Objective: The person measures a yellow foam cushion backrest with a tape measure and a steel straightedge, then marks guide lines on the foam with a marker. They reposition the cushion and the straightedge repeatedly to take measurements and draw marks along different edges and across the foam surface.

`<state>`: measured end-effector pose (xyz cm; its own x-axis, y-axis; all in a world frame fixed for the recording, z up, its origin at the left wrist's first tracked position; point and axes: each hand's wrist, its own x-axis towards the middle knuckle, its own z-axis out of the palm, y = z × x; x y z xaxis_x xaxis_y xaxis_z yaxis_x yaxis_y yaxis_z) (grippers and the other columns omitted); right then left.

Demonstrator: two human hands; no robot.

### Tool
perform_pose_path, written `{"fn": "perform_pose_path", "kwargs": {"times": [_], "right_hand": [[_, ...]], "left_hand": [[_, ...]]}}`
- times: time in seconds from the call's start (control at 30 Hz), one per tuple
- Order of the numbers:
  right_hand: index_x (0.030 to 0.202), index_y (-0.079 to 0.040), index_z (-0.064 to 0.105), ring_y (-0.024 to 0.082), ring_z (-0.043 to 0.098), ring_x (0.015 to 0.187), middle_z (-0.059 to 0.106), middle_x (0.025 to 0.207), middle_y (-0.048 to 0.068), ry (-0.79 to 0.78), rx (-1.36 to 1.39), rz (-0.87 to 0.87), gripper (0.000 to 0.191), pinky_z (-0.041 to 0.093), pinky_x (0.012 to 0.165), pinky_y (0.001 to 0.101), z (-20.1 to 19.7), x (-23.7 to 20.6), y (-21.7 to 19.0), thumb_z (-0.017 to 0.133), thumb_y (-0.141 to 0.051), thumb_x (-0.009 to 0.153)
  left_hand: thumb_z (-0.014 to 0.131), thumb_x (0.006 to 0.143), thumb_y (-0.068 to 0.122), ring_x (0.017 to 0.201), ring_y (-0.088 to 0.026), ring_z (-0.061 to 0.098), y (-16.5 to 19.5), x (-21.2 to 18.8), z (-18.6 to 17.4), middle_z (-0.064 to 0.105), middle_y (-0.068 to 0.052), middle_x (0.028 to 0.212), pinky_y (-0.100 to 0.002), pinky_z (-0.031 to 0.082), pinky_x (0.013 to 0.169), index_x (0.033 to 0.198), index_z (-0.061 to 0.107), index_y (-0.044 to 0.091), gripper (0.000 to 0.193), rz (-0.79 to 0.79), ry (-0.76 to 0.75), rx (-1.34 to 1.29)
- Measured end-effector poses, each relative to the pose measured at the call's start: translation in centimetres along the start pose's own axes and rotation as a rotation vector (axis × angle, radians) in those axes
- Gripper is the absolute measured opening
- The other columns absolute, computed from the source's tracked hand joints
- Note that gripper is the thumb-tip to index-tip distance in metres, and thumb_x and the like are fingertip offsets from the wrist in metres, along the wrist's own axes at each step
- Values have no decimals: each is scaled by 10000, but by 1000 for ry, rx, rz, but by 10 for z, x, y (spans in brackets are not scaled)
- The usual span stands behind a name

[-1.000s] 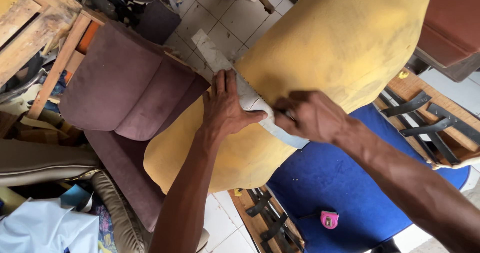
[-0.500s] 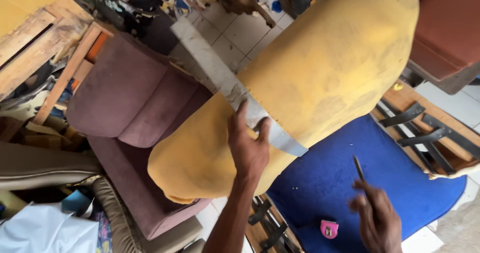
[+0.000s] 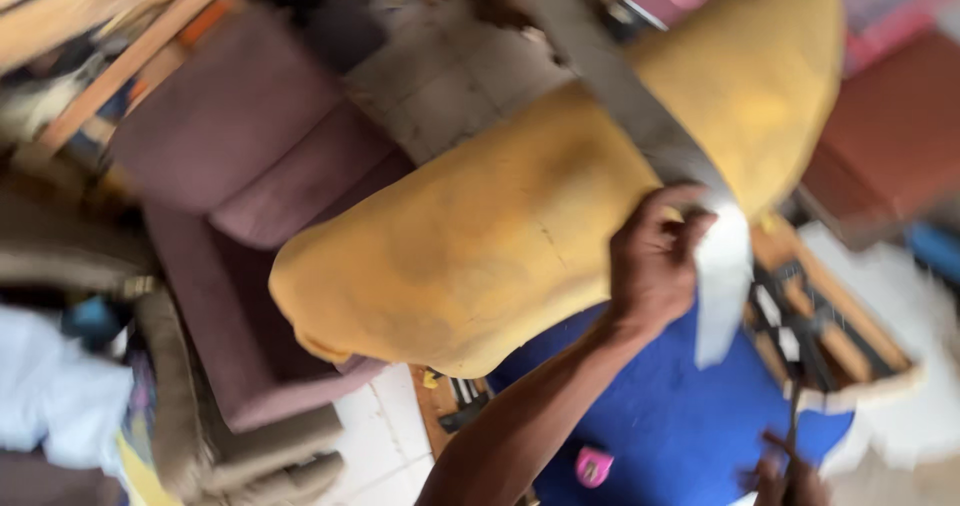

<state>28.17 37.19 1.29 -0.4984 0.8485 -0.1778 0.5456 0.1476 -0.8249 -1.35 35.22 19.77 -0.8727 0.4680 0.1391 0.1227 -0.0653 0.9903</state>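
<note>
My left hand (image 3: 655, 261) pinches the stiff strip (image 3: 640, 126) against soft, bulky foam (image 3: 480, 236), centre frame; right hand (image 3: 790, 476) low right, grip unclear.

Left hand (image 3: 655, 266): bare, no glove, no ring or watch seen. Forearm bare from wrist down to the bottom frame edge, no sleeve in view, lean with visible muscle line. Fingers (image 3: 672, 204) blurred by motion, nails not readable. Right hand (image 3: 790, 481): only a small part shows at the bottom edge, bare, heavily blurred, no glove; wrist and arm cut off by frame. No clothing of the person visible anywhere.
</note>
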Motion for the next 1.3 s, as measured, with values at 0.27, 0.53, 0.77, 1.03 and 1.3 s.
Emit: {"fn": "perform_pose_path", "kwargs": {"times": [0.27, 0.53, 0.77, 1.03, 1.3], "right_hand": [[1363, -70, 597, 290, 792, 895, 765, 1053, 215, -265, 6, -75, 598, 634, 851, 416, 28, -16, 96, 749, -253, 813], [1023, -81, 677, 213, 727, 756, 722, 900, 110, -100, -159, -44, 244, 608, 744, 367, 13, -46, 107, 742, -239, 849], [827, -97, 730, 178, 678, 680, 696, 836, 67, 44, -256, -177, 116, 588, 647, 315, 14, -40, 126, 746, -197, 884], [1161, -25, 725, 154, 744, 933, 781, 967, 88, -330, 75, -142, 360, 592, 784, 315, 55, -20, 9, 743, -243, 876], [1165, -38, 713, 62, 324, 406, 470, 592, 0, -1037, 347, 588, 324, 206, 378, 265, 110, -12, -145, 722, -240, 913]], "left_hand": [[646, 1029, 135, 1053, -235, 695, -76, -25, 0, 672, -166, 1218, -349, 584, 884, 1457, 457, 8, 485, 135, -2, 12], [826, 919, 340, 1345, -571, 350, -221, -245, -72, 320, -375, 1480, -700, 373, 1052, 1499, 340, 9, 826, -227, -493, 946], [830, 856, 278, 1308, -465, 436, -288, -305, -89, 396, -283, 1459, -562, 480, 965, 1495, 434, 53, 784, -527, -805, 1085], [703, 918, 245, 1035, -325, 679, -191, -232, -109, 673, -178, 1170, -406, 549, 903, 1409, 532, 11, 570, -563, -625, 90], [710, 918, 432, 971, -457, 690, -37, -161, -201, 674, -288, 1107, -494, 562, 804, 1444, 323, 52, 755, -430, -705, 619]]}}
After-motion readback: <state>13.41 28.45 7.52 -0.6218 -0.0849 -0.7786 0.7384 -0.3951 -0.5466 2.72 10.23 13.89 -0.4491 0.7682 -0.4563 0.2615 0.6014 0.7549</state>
